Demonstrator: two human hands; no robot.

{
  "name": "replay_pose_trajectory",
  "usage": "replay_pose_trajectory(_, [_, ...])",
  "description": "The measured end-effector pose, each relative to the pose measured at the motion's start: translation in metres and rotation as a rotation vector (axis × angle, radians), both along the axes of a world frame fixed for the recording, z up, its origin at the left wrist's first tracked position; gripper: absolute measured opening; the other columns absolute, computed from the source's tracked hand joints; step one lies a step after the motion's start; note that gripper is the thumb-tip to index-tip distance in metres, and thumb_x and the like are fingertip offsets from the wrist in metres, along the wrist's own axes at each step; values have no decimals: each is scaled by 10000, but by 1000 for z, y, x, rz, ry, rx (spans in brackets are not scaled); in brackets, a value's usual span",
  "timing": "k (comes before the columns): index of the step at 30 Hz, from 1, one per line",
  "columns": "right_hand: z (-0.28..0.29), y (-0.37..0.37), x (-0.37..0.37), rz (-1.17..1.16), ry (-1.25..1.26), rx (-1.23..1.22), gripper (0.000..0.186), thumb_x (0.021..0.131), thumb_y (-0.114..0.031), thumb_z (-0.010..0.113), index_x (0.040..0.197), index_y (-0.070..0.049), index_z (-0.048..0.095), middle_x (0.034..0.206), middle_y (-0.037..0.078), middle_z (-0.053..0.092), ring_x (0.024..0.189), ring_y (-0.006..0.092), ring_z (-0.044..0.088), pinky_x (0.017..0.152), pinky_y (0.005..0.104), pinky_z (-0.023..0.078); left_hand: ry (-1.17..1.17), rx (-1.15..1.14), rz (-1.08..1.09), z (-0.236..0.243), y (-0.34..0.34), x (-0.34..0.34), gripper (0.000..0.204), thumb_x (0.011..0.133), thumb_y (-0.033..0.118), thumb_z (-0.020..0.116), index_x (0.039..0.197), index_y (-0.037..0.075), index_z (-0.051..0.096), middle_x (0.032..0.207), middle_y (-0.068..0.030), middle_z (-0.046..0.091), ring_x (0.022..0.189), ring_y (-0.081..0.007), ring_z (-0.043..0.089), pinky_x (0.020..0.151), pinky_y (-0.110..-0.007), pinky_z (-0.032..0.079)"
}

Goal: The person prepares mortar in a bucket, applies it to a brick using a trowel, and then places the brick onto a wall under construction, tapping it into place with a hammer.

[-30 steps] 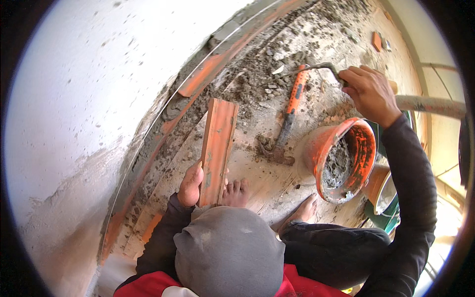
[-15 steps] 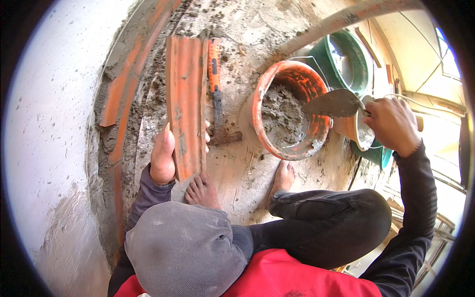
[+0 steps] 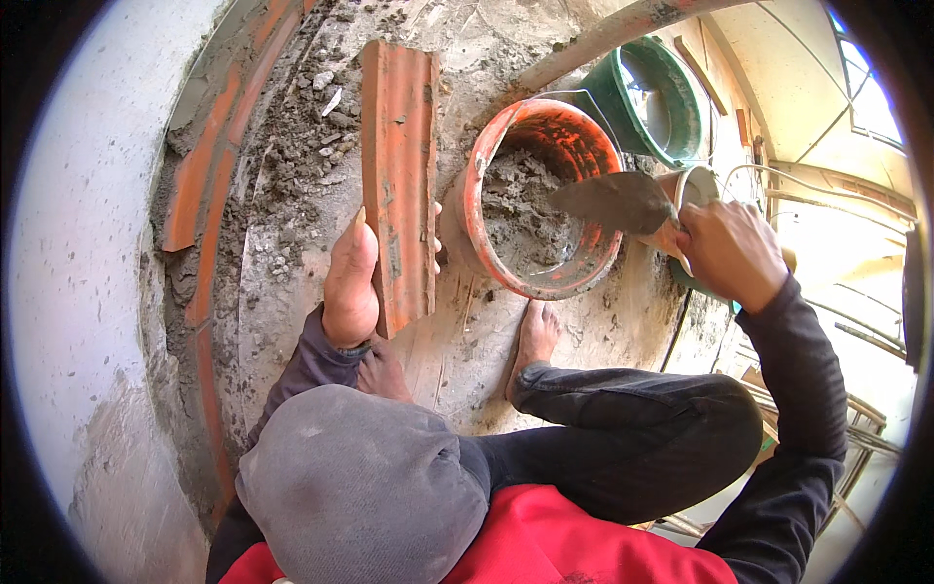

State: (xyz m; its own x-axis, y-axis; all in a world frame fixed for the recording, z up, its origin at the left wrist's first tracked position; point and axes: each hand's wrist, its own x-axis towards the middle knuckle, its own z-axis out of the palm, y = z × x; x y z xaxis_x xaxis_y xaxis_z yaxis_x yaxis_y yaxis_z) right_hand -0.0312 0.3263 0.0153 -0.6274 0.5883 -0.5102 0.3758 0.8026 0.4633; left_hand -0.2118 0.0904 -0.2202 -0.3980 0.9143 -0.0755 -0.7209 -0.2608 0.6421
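Note:
My left hand (image 3: 350, 290) is closed around the lower end of a long, grooved orange clay brick (image 3: 399, 185), with the thumb on its left side and fingertips showing at its right. Held lengthwise, the brick points away from me above the floor. In my right hand (image 3: 735, 253) is the handle of a pointing trowel (image 3: 623, 202). Its dirty metal blade reaches left over the rim of an orange bucket (image 3: 475, 214), above the wet grey mortar (image 3: 525, 209) inside. Whether the blade touches the mortar, I cannot tell.
Laid orange bricks (image 3: 216, 214) run along the white wall (image 3: 88, 243) at left, with mortar crumbs (image 3: 292, 185) beside them. A green bucket (image 3: 681, 146) and a pale bucket (image 3: 700, 180) stand beyond the orange one. A thick pole (image 3: 613, 41) slants across the back.
The brick has risen slightly and shifted right, with its face turned more. The orange-handled hammer seen beside it is now hidden. The trowel still hangs over the bucket, and the whole view has shifted a little.

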Motion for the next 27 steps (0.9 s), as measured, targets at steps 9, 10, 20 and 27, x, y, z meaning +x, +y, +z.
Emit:
replay_pose_trajectory(9, [-31, -5, 1, 65, -116, -136, 305, 876, -312, 632, 748, -46, 706, 722, 165, 671, 706, 329, 689, 652, 432, 545, 0, 33, -24, 1, 12, 11, 552, 1045, 378, 348, 1400, -42, 393, 1262, -165, 583, 1065, -210, 617, 980, -362, 465])
replay_pose_trajectory(10, [-32, -5, 0, 38, -132, -152, 312, 877, -317, 629, 749, -43, 706, 728, 172, 670, 714, 339, 686, 664, 441, 544, 5, 40, -34, 0, 13, 13, 544, 1046, 370, 347, 1397, -43, 397, 1261, -160, 584, 1069, -210, 616, 979, -362, 466])
replay_pose_trajectory(20, [-43, 2, 9, -101, -86, -398, 316, 903, -319, 589, 888, -23, 696, 759, 223, 660, 760, 402, 663, 728, 491, 526, 179, 5, -98, 0, 21, 22, 708, 1017, 535, 329, 1404, -57, 367, 1285, -186, 562, 1095, -235, 603, 972, -384, 472])
replay_pose_trajectory(27, [-70, 24, 32, -203, 75, -668, 346, 915, -336, 580, 885, -14, 704, 786, 240, 649, 757, 417, 643, 711, 493, 504, 122, -71, -47, 7, 20, 19, 735, 1001, 554, 359, 1421, -50, 343, 1272, -200, 563, 1096, -252, 602, 966, -393, 484])
